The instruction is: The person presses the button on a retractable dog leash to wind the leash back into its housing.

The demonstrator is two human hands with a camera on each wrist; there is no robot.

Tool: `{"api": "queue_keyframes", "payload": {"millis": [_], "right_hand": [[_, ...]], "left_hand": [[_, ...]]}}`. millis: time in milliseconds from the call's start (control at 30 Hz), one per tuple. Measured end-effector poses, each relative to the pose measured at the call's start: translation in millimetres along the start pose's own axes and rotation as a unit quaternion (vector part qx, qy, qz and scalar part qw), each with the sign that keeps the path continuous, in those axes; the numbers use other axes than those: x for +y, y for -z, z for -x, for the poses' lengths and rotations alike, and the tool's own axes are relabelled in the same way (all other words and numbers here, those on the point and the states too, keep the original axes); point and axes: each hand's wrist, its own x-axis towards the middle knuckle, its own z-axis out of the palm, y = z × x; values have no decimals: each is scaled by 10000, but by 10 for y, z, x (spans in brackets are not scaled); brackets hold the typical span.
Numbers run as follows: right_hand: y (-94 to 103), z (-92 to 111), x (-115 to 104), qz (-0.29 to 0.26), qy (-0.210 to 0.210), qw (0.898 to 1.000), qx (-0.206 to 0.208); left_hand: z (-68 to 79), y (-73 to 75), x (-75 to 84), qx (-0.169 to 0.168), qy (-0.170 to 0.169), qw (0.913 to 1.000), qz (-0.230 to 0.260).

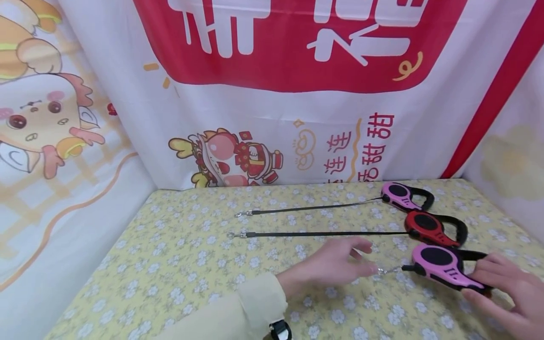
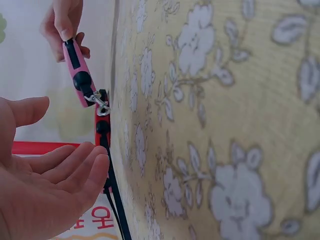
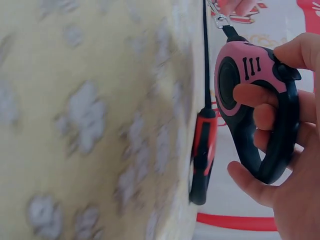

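Observation:
A pink retractable leash (image 1: 442, 267) lies nearest me on the flowered table, with its metal clip (image 1: 382, 270) sticking out to the left. My right hand (image 1: 488, 283) grips its black handle; in the right wrist view the fingers (image 3: 260, 120) curl through the handle loop of the pink leash (image 3: 240, 75). My left hand (image 1: 361, 257) hovers open just left of the clip, fingers relaxed and holding nothing. In the left wrist view the open left hand (image 2: 55, 175) sits below the clip (image 2: 101, 106).
A red leash (image 1: 429, 226) and a second pink leash (image 1: 401, 195) lie farther back on the right, with their black straps (image 1: 318, 233) pulled out to the left. The yellow floral tablecloth (image 1: 178, 264) is walled by printed fabric (image 1: 272, 118) behind and on both sides.

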Motion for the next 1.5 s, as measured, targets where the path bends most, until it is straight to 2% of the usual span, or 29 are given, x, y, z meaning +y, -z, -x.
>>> {"api": "queue_keyframes", "payload": {"millis": [133,267,400,467,567,633,700,800,900,1067,1133,1200,1333,1500], "right_hand": [[-27,38,148,317,126,9983,-476],[-86,53,309,584,592,9949,-578],[-113,54,428,951,534,9892,-983],[-112,44,472,918,405,9898,-1012],[-124,0,520,359,340,9979,-409],[-108,-68,520,94,16,9998,-167],[-86,-184,500,10,-468,9986,-239],[-36,-404,470,146,-1256,9876,-926],[-23,-616,493,186,-1515,9765,-1524],[-101,-829,614,209,-1345,9683,-2094],[-154,-874,662,191,-1264,9673,-2193],[-206,-894,705,244,-1190,9672,-2232],[-283,-884,762,597,-804,9705,-2195],[-350,-886,775,993,-505,9687,-2220]], "left_hand": [[-33,-39,32,-159,103,9998,17],[-55,-58,45,-348,125,9993,-71],[-55,-28,59,-445,123,9987,-231],[-35,28,62,-378,81,9989,-281],[31,157,49,-121,102,9997,-189],[90,257,24,135,135,9998,-22],[157,366,-24,395,146,9990,140],[260,538,-144,782,102,9966,231],[361,700,-314,1048,119,9943,125],[495,960,-656,1408,290,9864,-792],[538,1066,-775,1560,435,9795,-1198],[580,1157,-861,1670,591,9746,-1370],[655,1268,-955,1819,951,9648,-1641],[706,1310,-995,1871,1192,9557,-1932]]}}
